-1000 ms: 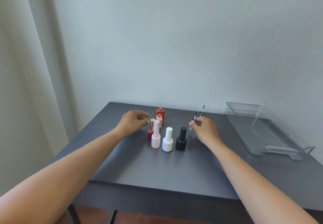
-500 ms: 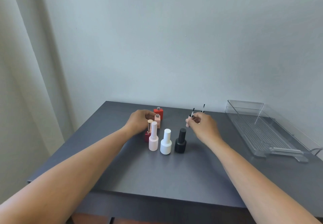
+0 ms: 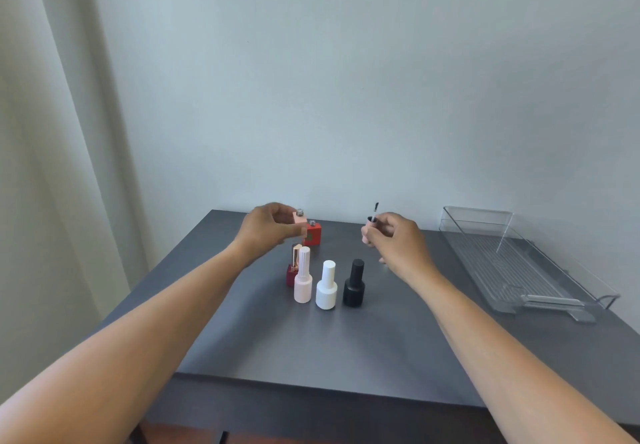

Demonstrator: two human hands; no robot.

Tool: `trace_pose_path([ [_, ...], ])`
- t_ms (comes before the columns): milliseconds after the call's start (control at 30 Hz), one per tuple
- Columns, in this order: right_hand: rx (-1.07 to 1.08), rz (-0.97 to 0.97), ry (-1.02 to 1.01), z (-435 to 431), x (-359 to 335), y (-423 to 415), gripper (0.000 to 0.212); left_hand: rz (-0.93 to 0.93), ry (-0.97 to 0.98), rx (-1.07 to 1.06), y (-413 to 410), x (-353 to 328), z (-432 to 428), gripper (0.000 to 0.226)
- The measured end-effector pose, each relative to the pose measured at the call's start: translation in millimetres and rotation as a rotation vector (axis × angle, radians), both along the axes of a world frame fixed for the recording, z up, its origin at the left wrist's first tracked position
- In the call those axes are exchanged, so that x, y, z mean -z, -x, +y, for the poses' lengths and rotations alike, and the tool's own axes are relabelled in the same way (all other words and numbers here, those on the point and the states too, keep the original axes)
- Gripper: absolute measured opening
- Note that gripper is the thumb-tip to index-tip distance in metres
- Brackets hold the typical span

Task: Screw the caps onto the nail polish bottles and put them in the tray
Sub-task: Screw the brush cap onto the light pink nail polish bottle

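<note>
My left hand (image 3: 268,229) holds a small pink square bottle (image 3: 300,219) with a bare threaded neck, lifted above the table. My right hand (image 3: 394,241) grips a pink cap with its brush (image 3: 374,211) pointing up, level with the bottle and apart from it. Behind stands a red square bottle (image 3: 313,234) without a cap. In front stand a dark red bottle with a gold cap (image 3: 293,267), a pale pink bottle (image 3: 303,275), a white bottle (image 3: 326,286) and a black bottle (image 3: 354,284), all capped. The clear tray (image 3: 512,263) lies at the right.
The dark grey table (image 3: 311,346) ends at a wall behind and a front edge near me. A curtain (image 3: 62,166) hangs at the left. The tray's near end has a handle (image 3: 554,305).
My left hand took the pink square bottle off the table and raised it. My right hand lifted with the brush cap; only one brush shows now instead of two.
</note>
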State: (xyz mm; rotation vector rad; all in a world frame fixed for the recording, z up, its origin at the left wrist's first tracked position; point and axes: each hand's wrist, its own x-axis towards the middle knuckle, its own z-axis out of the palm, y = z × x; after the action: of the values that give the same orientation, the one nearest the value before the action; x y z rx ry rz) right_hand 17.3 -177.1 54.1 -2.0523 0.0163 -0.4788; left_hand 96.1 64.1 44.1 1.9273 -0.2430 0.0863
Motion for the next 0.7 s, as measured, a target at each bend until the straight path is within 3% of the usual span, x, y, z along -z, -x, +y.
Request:
trace_pose_path([
  [167, -0.043, -0.063, 0.069, 12, -17, 13, 0.016, -0.104, 0.053, 0.002, 25, -30, 5, 0.032],
  [400, -0.083, -0.190, 0.036, 33, -38, 39, 0.006, -0.192, 0.042, 0.048, 67, -47, 5, 0.030],
  [700, -0.052, -0.250, 0.203, 39, -40, 54, 0.019, -0.258, -0.025, 0.032, 89, -49, 4, 0.026],
])
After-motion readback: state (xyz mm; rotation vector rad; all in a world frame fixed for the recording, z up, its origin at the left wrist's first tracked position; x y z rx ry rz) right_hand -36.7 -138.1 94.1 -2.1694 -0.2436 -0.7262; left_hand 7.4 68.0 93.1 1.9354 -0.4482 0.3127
